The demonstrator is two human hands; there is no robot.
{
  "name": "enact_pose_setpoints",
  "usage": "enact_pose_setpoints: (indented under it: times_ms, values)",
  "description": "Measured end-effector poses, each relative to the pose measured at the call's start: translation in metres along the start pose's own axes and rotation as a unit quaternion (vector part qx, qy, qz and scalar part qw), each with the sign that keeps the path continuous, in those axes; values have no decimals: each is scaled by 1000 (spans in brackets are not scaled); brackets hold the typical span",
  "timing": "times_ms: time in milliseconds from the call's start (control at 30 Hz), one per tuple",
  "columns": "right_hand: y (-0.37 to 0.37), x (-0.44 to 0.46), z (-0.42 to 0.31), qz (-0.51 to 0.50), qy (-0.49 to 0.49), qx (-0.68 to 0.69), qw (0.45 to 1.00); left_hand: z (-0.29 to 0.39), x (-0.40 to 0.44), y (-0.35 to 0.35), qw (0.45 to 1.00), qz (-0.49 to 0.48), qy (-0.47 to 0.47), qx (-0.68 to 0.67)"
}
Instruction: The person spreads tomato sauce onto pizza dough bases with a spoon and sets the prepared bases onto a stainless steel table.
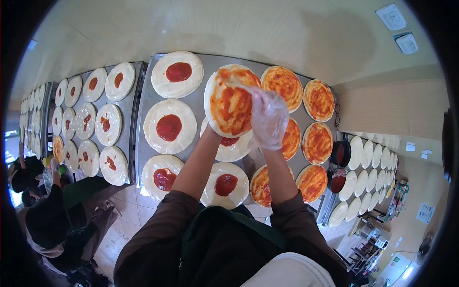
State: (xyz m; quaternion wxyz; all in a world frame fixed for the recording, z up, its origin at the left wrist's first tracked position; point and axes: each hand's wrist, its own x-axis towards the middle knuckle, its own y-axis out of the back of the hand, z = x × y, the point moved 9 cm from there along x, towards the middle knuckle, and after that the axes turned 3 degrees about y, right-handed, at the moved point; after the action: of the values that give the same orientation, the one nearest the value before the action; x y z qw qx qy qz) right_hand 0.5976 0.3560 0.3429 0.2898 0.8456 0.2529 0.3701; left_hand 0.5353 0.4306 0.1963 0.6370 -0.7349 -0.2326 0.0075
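While the left hand (pixel 216 134) bears a raised dough round (pixel 231 106), the gloved right hand (pixel 270 117) touches its sauce (pixel 233 108)

As the raised dough round sits over the middle of the metal table (pixel 201 98), the left hand is beneath it, with only the wrist in clear view; whether its fingers are open or bent cannot be told. The right hand, in a clear plastic glove, has its fingers drawn together at the round's right side, against the sauce; whether they grip anything is unclear. Red sauce covers most of this round in uneven streaks, leaving a pale rim.

On the left part of the metal table, three rounds carry pooled sauce (pixel 178 71) in their centres. Two more with pools lie toward the table's middle, one partly under the raised round. On the table's right part are six spread rounds (pixel 319 100), red and orange nearly to the edge.

Just beside the table's right edge stand two dark pots (pixel 341 153) holding red sauce; crumpled clear plastic lies across the mouth of the nearer one. Beyond them, to the right of the table, are rows of plain rounds (pixel 356 153).

Left of the metal table, another table (pixel 125 112) bears rounds with small sauce blotches, and a co-worker (pixel 45 215) stands beside it. Farther right of the metal table, a paper notice (pixel 425 213) is fixed to the wall and a green label (pixel 395 260) marks a white surface; the writing on both is too small to read.
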Motion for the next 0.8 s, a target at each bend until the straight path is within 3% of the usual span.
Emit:
enact_pose_setpoints:
  times_ms: [100,200,233,333,367,500,600,633,733,800]
  values:
    - [4,-13,-26,-55,15,-6,998,10,3,5,999,24,-8,30]
    - [3,-1,-3,2,26,-36,999,14,-3,17,996,66,-18,56]
    - [1,7,15,8,-18,-72,997,15,-1,18,995,77,-21,66]
    - [0,9,23,10,-70,-13,997,10,3,5,997,60,-22,38]
    - [1,2,3,-9,-8,10,1000,9,6,0,998,52,-22,37]
    - [12,2,-10,39,6,-32,999,9,3,3,997,57,-15,56]
    - [7,17,33,50,-95,30,994,16,-2,18,993,72,-27,88]
    - [10,17,17,48,-41,-14,998,19,-2,22,991,73,-35,104]
    - [11,16,-7,0,-12,-53,999,15,-3,24,994,83,-18,67]
    - [9,19,23,41,-78,-4,996,12,-2,15,996,66,-13,56]
